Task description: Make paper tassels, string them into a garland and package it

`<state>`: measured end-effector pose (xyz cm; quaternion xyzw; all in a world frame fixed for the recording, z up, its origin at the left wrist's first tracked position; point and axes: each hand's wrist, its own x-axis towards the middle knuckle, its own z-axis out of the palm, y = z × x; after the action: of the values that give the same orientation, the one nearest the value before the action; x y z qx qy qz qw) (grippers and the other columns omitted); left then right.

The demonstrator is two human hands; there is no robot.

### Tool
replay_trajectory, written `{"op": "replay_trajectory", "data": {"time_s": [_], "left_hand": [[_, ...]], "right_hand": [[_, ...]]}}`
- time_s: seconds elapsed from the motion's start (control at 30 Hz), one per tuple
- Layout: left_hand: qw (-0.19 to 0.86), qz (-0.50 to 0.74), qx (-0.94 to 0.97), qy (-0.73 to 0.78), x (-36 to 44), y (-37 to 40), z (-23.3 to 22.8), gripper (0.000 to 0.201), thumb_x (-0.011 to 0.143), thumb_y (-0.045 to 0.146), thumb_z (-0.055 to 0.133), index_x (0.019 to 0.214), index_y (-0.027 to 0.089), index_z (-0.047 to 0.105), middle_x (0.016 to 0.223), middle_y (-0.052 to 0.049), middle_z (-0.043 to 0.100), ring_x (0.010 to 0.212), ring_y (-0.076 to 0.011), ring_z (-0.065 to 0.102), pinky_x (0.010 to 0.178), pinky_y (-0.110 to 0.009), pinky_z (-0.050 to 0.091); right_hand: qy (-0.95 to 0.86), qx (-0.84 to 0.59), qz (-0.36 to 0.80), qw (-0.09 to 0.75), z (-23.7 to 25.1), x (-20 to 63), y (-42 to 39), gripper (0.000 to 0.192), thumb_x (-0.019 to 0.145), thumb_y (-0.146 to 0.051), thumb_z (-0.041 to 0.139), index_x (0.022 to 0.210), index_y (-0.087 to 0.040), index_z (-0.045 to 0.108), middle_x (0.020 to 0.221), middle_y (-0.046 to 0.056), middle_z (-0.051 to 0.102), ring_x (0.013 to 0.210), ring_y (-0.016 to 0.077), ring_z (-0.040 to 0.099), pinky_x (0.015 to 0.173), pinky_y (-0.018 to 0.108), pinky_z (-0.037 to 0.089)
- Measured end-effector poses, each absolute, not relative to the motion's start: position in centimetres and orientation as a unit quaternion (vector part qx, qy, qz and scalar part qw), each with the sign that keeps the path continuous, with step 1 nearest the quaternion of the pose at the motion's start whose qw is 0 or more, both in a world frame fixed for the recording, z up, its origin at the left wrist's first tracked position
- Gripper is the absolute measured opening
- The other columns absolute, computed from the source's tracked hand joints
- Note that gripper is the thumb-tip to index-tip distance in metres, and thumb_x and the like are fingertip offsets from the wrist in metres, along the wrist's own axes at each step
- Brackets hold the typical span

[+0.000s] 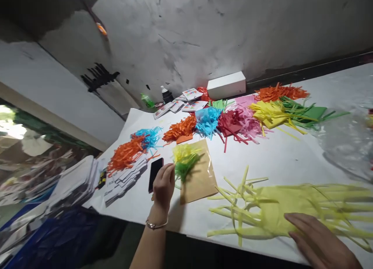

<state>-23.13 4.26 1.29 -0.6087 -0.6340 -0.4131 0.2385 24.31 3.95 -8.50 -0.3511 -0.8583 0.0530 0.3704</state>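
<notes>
Bare table [279, 160] between paper strips [233, 123] and pouch [199, 175].

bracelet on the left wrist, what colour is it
Silver-toned, a thin metal bracelet; it shows in the head view.

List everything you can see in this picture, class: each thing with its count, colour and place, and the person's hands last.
Table: one, white, across the view.
Paper strip bundles: many, orange, blue, red, pink, yellow, green, in a row at the back.
Orange bundle: one, left, on the card stack.
Card stack: one, white, left edge.
Phone: one, black, beside the left hand.
Brown bag: one, centre.
Small bundle: one, yellow and green, on the brown bag.
Yellow strips: one large spread bundle, front right.
White box: one, by the wall.
Booklets: several, white, back.
Plastic sheet: one, clear, right.
Left hand: touching the small bundle.
Right hand: flat on the yellow strips.
</notes>
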Motion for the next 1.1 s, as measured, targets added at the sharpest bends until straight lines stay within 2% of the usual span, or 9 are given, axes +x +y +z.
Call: {"op": "replay_trajectory", "data": {"time_s": [0.17,0.27,0.37,0.53,0.63,0.73,0.83,0.93,1.1], "left_hand": [[0.186,-0.356,-0.690,-0.602,-17.0,1.9,-2.0,0.025,0.090,0.018,0.067,0.116,0.019,0.067,0.111,-0.013,0.071,0.104,-0.0287,0.068,0.090,-0.044,0.056],[0.054,-0.318,-0.819,-0.474,-8.4,0.7,-3.1,0.031,0.093,0.019,0.063,0.124,0.017,0.061,0.111,-0.012,0.073,0.105,-0.0251,0.067,0.092,-0.038,0.055],[-0.061,-0.230,-0.884,-0.402,-0.7,0.7,-4.3,0.039,0.091,0.023,0.066,0.128,0.015,0.058,0.121,-0.014,0.072,0.113,-0.0299,0.063,0.103,-0.047,0.048],[-0.093,-0.233,-0.867,-0.431,2.9,2.3,-5.3,0.017,0.093,0.010,0.058,0.107,0.019,0.063,0.103,-0.008,0.074,0.094,-0.0230,0.065,0.094,-0.042,0.050],[-0.107,-0.260,-0.871,-0.404,2.1,2.4,-4.8,0.020,0.097,0.008,0.049,0.105,0.020,0.062,0.107,-0.008,0.075,0.102,-0.0223,0.066,0.101,-0.042,0.047],[-0.130,-0.251,-0.880,-0.382,1.9,2.1,-4.3,0.023,0.100,0.007,0.042,0.106,0.020,0.060,0.111,-0.007,0.076,0.109,-0.0217,0.067,0.106,-0.041,0.043],[-0.109,-0.251,-0.868,-0.414,2.3,2.2,-4.6,0.023,0.101,0.008,0.039,0.100,0.019,0.059,0.092,-0.006,0.076,0.086,-0.0212,0.069,0.085,-0.036,0.050],[-0.049,-0.214,-0.832,-0.510,3.0,3.2,-5.0,0.021,0.097,0.009,0.045,0.086,0.020,0.058,0.071,-0.004,0.068,0.065,-0.0211,0.062,0.063,-0.032,0.044],[-0.037,-0.102,-0.765,-0.634,3.8,5.2,-4.9,0.021,0.090,0.008,0.057,0.073,0.021,0.056,0.065,-0.004,0.067,0.060,-0.0223,0.063,0.056,-0.031,0.034]], "right_hand": [[-0.916,-0.268,0.014,0.298,-7.7,25.1,4.1,0.039,0.094,-0.024,0.062,0.133,-0.019,0.065,0.130,0.009,0.070,0.119,0.0248,0.068,0.105,0.035,0.055],[-0.916,-0.275,0.010,0.291,-7.9,25.3,3.9,0.038,0.096,-0.015,0.056,0.132,-0.017,0.065,0.132,0.011,0.069,0.124,0.0239,0.065,0.107,0.037,0.053],[-0.905,-0.286,0.013,0.315,-7.9,25.1,3.7,0.038,0.098,-0.006,0.045,0.128,-0.015,0.067,0.125,0.012,0.073,0.120,0.0226,0.067,0.102,0.037,0.057],[-0.903,-0.305,0.033,0.299,-6.7,25.0,4.0,0.035,0.098,-0.013,0.052,0.131,-0.015,0.065,0.123,0.015,0.073,0.120,0.0240,0.067,0.104,0.041,0.055],[-0.908,-0.293,0.034,0.298,-6.7,25.8,4.1,0.042,0.098,-0.008,0.045,0.136,-0.014,0.060,0.121,0.012,0.074,0.121,0.0228,0.065,0.112,0.047,0.048],[-0.903,-0.288,0.065,0.312,-6.6,26.5,4.0,0.038,0.098,-0.007,0.044,0.133,-0.013,0.060,0.109,0.009,0.076,0.112,0.0208,0.068,0.110,0.046,0.046],[-0.880,-0.336,0.098,0.321,-6.0,26.4,4.0,0.025,0.099,-0.011,0.050,0.121,-0.017,0.062,0.097,0.005,0.075,0.102,0.0213,0.068,0.099,0.043,0.047],[-0.847,-0.401,0.084,0.340,-5.8,25.3,4.7,0.015,0.101,-0.012,0.051,0.109,-0.018,0.062,0.084,0.003,0.070,0.085,0.0195,0.065,0.089,0.040,0.045],[-0.828,-0.485,0.006,0.281,-7.0,23.4,6.9,0.017,0.105,-0.021,0.047,0.106,-0.016,0.063,0.083,0.006,0.069,0.078,0.0201,0.062,0.081,0.038,0.041]]}}
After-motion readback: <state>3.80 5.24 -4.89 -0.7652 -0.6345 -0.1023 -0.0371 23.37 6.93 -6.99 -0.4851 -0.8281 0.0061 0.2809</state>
